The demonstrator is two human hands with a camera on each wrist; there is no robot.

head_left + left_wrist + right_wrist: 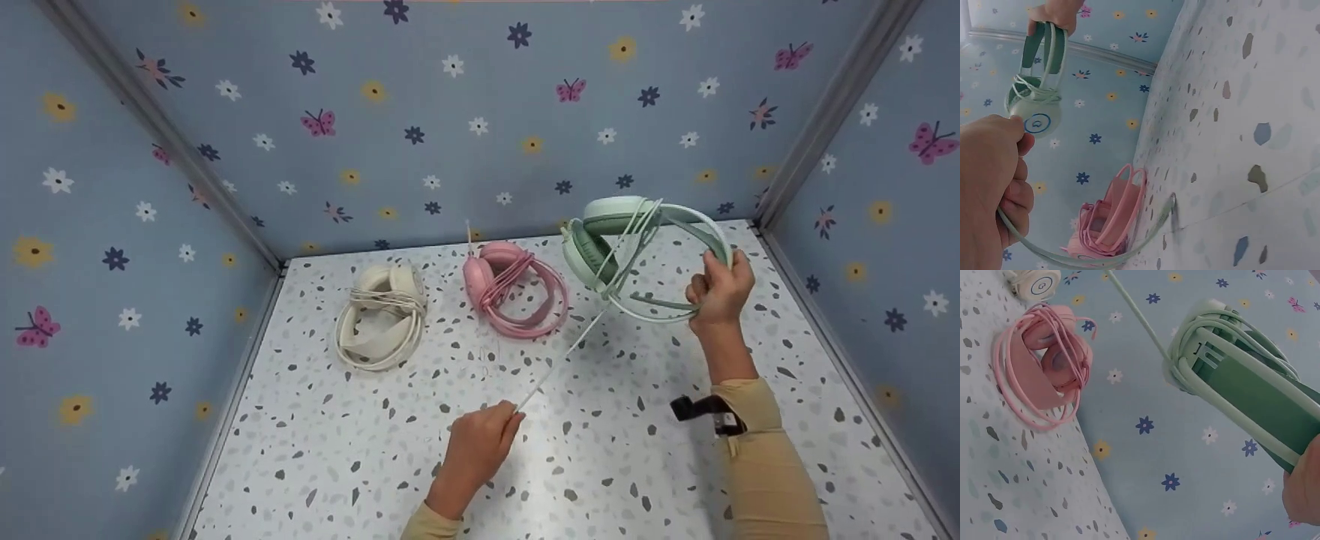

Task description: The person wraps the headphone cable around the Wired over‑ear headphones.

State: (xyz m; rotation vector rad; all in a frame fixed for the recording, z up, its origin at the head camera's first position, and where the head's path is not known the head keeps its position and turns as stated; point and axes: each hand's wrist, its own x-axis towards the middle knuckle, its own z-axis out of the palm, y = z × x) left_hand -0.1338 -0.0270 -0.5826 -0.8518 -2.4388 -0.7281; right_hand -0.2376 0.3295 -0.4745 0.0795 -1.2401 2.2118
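My right hand grips the headband of the green headphones, holding them raised above the table at the right. Several turns of their pale green cable wrap the band near the ear cups. A free length of that cable runs taut down to my left hand, which pinches it over the front middle of the table. In the left wrist view the cable's loose end hangs below the left hand. The pink headphones lie between the green pair and the white headphones, each with its cable wound around it.
The speckled white table is walled on the left, back and right by blue flower-patterned panels. Grey metal strips run along the corners. A black camera mount sits on my right wrist.
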